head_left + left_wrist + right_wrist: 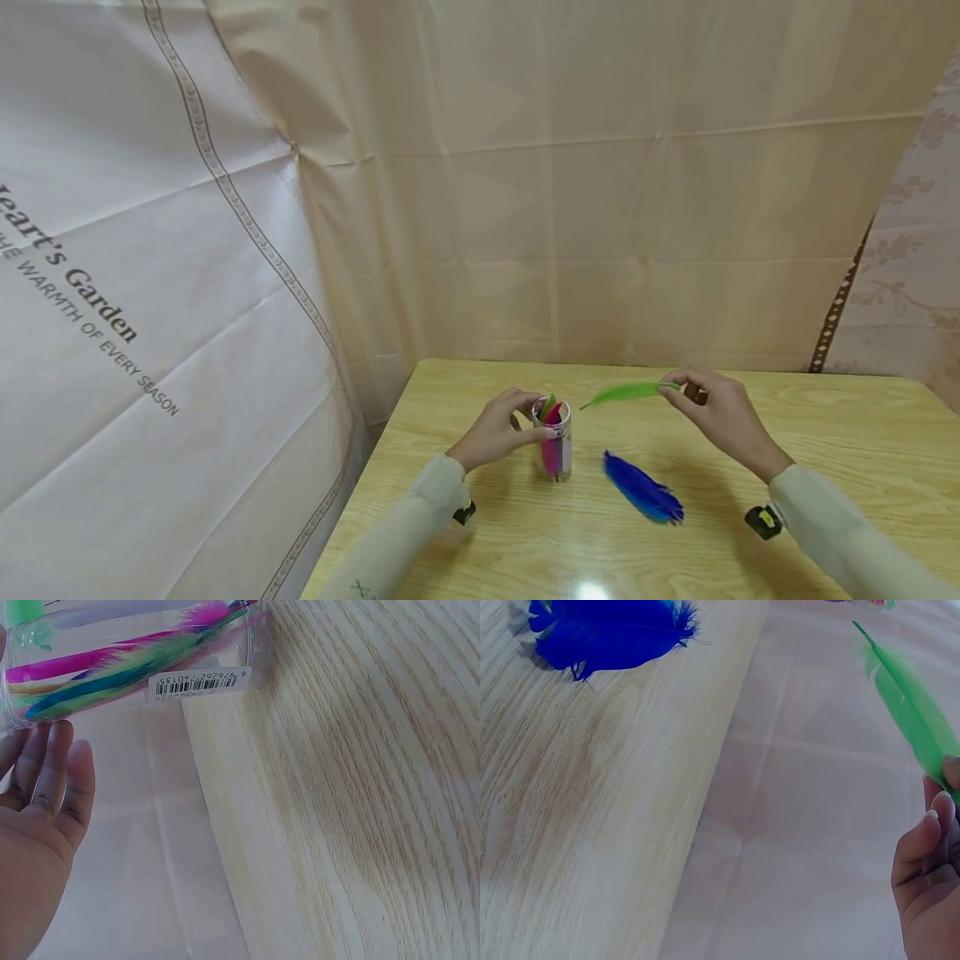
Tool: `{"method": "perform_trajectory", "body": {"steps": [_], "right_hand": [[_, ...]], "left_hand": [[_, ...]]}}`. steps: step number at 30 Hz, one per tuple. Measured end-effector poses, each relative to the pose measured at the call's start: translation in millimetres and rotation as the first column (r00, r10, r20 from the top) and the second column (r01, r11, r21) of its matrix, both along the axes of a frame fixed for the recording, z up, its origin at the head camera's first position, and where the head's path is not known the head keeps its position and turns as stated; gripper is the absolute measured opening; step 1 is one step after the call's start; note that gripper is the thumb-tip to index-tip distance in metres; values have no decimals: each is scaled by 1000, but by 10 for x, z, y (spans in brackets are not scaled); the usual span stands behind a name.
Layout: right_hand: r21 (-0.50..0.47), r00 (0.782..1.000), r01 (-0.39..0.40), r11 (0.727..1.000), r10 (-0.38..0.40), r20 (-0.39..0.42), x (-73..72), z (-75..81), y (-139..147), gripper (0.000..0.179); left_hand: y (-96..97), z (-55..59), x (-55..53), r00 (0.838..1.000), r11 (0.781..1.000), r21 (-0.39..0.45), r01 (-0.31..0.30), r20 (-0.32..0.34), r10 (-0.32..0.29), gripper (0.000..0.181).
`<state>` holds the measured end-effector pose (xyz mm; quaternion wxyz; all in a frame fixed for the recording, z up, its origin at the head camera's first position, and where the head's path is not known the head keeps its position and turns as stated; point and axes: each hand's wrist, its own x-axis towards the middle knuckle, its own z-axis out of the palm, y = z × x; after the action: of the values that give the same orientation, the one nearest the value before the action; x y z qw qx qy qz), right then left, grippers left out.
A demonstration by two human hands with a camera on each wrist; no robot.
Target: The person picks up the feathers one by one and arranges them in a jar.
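Note:
A clear jar (566, 458) with pink, green and other coloured feathers (112, 664) inside stands on the wooden table. My left hand (497, 429) grips it near the rim, thumb in front and fingers behind. A barcode label (199, 683) shows on its side in the left wrist view. My right hand (718, 414) pinches a light green feather (626, 392) by its broad end, held above the table. The feather's bare quill points left toward the jar's mouth, a short distance from it. Between the hands, blue feathers (641, 490) lie on the table in a loose bunch.
The light wood table (847, 467) runs back to a beige cloth (600, 250) hung behind it. White printed cloth (150, 292) hangs on the left, and a floral cloth (892, 300) on the right. Dark wrist cameras (763, 522) sit at both cuffs.

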<state>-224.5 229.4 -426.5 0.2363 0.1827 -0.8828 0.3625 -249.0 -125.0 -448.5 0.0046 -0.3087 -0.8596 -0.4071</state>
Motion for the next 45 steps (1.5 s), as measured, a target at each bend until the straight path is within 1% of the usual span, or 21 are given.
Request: {"method": "perform_trajectory", "body": {"steps": [6,10,15,23,32,41,45], "right_hand": [[-1,1000,-8,1000,8,-22,8,51,-36,8],[-7,1000,-12,1000,12,-17,19,92,-58,9],[-9,1000,-25,1000,25,-16,23,143,-90,9],[-22,999,-43,999,42,-21,24,192,-123,8],[-36,998,-56,998,55,-35,36,234,-164,9],[-23,995,-97,995,96,-36,33,262,-190,10],[0,990,-128,992,128,-62,28,276,-214,12]], "left_hand": [[-11,-9,-8,1000,1000,-13,-7,-9,6,54],[-13,-13,-18,1000,1000,-21,0,-26,-1,56],[-24,-17,-18,999,1000,-21,11,-30,-11,57],[-39,3,-7,999,1000,-31,3,-37,-4,55],[-35,12,2,1000,1000,-20,3,-21,-4,54],[-35,4,-13,1000,1000,-13,2,-19,-2,53],[-32,1,-14,1000,1000,-19,0,-21,0,54]]}}
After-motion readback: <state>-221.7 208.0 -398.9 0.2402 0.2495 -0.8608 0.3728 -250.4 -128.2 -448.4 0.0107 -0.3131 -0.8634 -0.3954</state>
